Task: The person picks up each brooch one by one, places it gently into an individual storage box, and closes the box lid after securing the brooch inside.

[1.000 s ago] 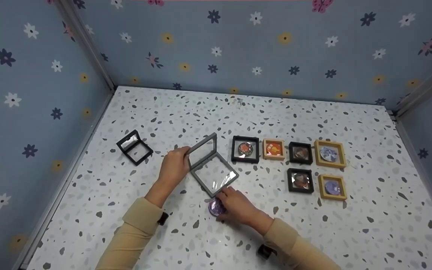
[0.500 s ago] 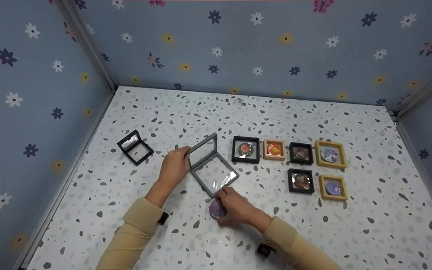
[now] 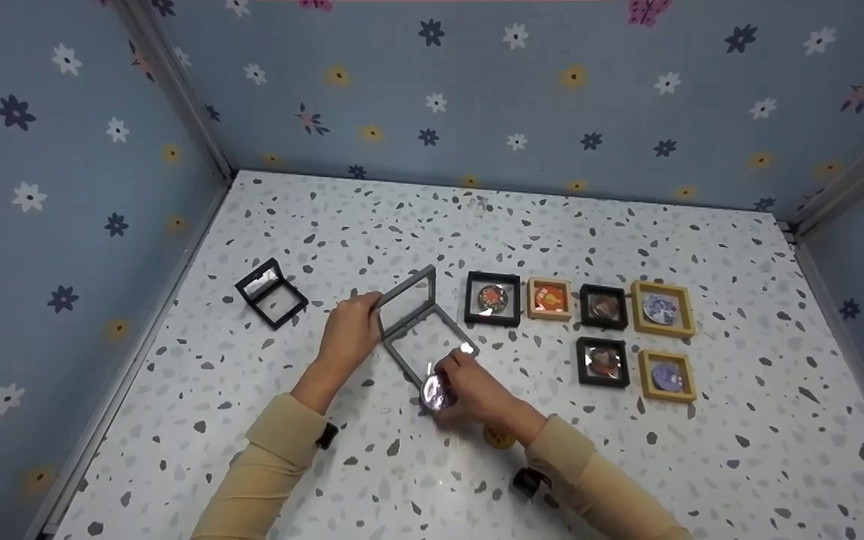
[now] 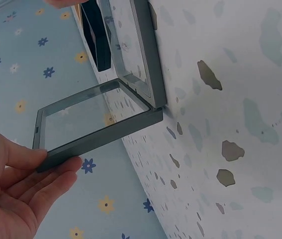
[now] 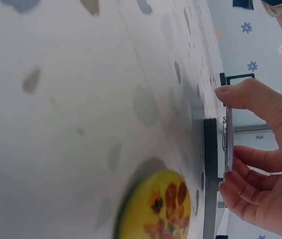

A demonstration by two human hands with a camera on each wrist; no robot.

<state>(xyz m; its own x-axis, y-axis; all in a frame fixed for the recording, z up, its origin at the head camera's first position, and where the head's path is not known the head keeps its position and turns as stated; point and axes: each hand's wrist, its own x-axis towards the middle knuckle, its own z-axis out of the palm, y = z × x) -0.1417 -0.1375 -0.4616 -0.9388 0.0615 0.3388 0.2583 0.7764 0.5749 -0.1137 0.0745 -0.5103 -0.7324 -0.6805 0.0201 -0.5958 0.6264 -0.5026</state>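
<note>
A grey-rimmed clear display frame [image 3: 402, 364] stands unfolded on the table, lid tilted up. My left hand [image 3: 348, 330] pinches the edge of the lid [image 4: 106, 134] between thumb and fingers. Over the frame's near corner, my right hand [image 3: 481, 391] holds a shiny purple round badge [image 3: 437, 391] by its rim. In the right wrist view the badge [image 5: 230, 139] is edge-on, its pin fastening facing the frame's side, thumb at one end and fingertips at the other. A yellow round badge [image 3: 499, 437] with a reddish-brown pattern lies on the table, partly under my right wrist.
At left, a small black frame [image 3: 293, 315] stands unfolded. To the right are closed frames with round badges inside: a larger black one [image 3: 469, 300], an orange one [image 3: 550, 317], two small black ones [image 3: 602, 384] and two yellow ones [image 3: 667, 397]. Flowered walls border the table.
My right hand has lifted the purple badge and moved it up over the frame's near corner. The yellow badge has come into sight below that wrist. My left hand stays on the lid.
</note>
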